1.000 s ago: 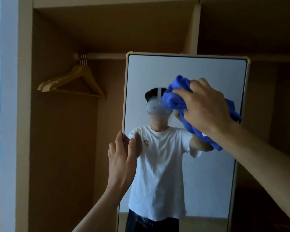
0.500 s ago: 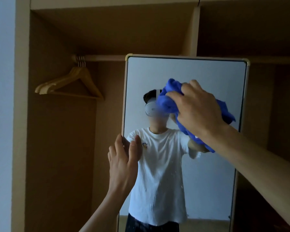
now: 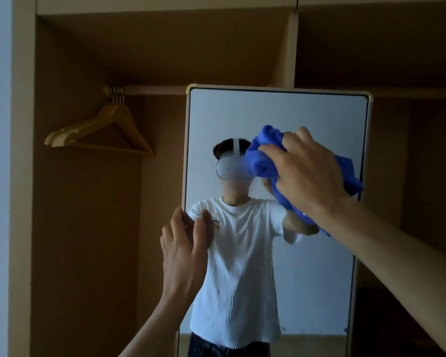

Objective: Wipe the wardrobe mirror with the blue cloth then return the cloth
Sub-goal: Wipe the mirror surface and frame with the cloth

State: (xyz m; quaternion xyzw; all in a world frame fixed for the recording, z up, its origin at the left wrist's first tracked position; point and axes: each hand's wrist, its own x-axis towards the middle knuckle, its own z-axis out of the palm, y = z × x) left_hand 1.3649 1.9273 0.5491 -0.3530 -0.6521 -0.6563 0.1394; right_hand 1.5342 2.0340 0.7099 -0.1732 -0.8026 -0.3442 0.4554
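Wardrobe mirror (image 3: 294,112) stands upright in the open wardrobe, with the person reflected in it. Right hand (image 3: 309,173) is curled round the bunched blue cloth (image 3: 263,155) and presses it to the upper glass; cloth spills past the fingertips and under the wrist. Left hand (image 3: 184,248), lower and to the left, grips the frame's left edge, thumb on the glass, fingers along the side. Faint streaks or droplets show below the right hand, at thumb level and lower. Judgement: wiping is under way and the lower glass looks undone. Best to flatten the wad for more contact and work downward in overlapping passes. The left hand should brace firmly, and its thumb patch gets wiped last. Wooden hangers (image 3: 101,130) hang well left of the left hand.
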